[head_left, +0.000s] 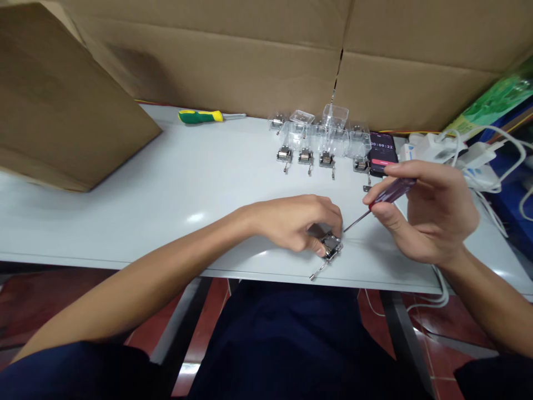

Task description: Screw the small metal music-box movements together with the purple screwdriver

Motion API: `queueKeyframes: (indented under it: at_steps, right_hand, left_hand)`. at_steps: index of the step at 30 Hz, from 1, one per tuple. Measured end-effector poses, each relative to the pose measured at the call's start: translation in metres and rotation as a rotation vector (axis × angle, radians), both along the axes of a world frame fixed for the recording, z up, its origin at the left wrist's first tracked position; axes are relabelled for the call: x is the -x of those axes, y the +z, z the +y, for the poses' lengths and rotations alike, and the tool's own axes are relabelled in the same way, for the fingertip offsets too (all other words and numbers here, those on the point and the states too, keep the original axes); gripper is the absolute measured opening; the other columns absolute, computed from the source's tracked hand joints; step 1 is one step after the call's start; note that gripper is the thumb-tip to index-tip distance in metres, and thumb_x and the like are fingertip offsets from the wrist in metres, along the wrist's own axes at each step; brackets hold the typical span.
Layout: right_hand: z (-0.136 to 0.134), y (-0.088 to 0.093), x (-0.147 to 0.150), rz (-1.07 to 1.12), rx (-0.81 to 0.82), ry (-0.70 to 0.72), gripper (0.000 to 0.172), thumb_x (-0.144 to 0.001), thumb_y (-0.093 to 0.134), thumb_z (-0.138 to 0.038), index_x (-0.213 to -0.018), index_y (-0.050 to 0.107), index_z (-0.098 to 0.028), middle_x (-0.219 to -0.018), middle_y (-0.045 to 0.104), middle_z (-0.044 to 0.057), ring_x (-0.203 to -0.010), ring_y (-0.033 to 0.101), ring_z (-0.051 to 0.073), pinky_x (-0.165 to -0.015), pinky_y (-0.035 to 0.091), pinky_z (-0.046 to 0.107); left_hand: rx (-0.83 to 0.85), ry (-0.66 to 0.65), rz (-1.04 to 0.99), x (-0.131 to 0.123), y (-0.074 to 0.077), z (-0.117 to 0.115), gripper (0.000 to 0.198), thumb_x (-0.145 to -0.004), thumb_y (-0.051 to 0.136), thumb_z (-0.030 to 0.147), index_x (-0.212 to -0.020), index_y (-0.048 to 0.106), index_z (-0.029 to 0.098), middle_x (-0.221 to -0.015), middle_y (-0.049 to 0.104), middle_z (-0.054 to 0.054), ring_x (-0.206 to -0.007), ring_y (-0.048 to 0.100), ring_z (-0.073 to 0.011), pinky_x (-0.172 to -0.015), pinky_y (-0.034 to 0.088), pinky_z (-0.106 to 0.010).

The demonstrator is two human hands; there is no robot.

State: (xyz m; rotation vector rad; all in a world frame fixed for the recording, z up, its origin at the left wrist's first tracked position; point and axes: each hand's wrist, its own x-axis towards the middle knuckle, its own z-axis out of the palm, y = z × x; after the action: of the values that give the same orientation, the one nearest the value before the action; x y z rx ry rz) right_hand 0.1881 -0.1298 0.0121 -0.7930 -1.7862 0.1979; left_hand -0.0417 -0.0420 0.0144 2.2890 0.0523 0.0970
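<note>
Our left hand (291,222) is closed on a small silver metal hand-crank mechanism (332,247), its fingers curled down over the top and near the table's front edge. We cannot tell whether the mechanism rests on the table or is held just above it. Its thin metal crank (317,271) points toward us, reaching about as far as that edge.

Our right hand (433,214) is raised to the right, its thumb and fingers closed around a screwdriver with a dark purple translucent handle (391,191). The slim steel shaft (356,221) slants down to the left, and its tip is at the mechanism, though we cannot tell whether they touch.

Beneath our hands lies a long pale grey table (125,222), backed by a wall of brown corrugated cardboard (208,61), with a brown cardboard flap (62,94) leaning in at the left. Toward the back sit a screwdriver with a green-and-yellow handle (199,116), clear plastic cube cases (335,125), and a row of four matching silver mechanisms (305,156). Beside them, a black smartphone (382,153) shows a timer, and white chargers with tangled cables (433,147) lie at the right. Below the table, we see dark navy trousers (270,333) and a red tiled floor (204,316).
</note>
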Motion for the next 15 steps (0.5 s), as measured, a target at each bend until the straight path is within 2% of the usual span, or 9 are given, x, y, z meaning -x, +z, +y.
queueKeyframes:
  at_steps: [6,11,15]
  right_hand:
    - [0.012,-0.003,-0.011,0.006,-0.109,-0.074,0.063,-0.081,0.083,-0.016,-0.137,0.065,-0.04,-0.117,0.071,0.003,-0.074,0.073,0.021,-0.065,0.066,0.041]
    - [0.013,-0.007,-0.011,-0.025,-0.019,-0.058,0.06,-0.082,0.083,-0.019,-0.137,0.065,-0.035,-0.113,0.073,0.003,-0.076,0.074,0.019,-0.068,0.067,0.038]
    - [0.005,-0.006,-0.004,-0.027,0.018,0.02,0.061,-0.084,0.08,-0.016,-0.14,0.063,-0.033,-0.113,0.073,0.003,-0.077,0.073,0.019,-0.068,0.067,0.038]
  left_hand:
    - [-0.123,0.074,0.012,-0.001,-0.005,-0.004,0.026,-0.081,0.079,0.032,-0.101,0.07,0.018,-0.098,0.07,-0.008,-0.095,0.064,-0.0248,-0.087,0.049,-0.038]
    - [-0.17,0.085,-0.012,-0.003,-0.005,-0.005,0.021,-0.083,0.073,0.031,-0.097,0.067,0.017,-0.094,0.067,-0.007,-0.091,0.061,-0.0231,-0.083,0.048,-0.036]
    - [-0.147,0.085,-0.003,-0.002,-0.005,-0.004,0.02,-0.083,0.074,0.027,-0.098,0.066,0.016,-0.094,0.065,-0.006,-0.091,0.06,-0.0222,-0.082,0.047,-0.035]
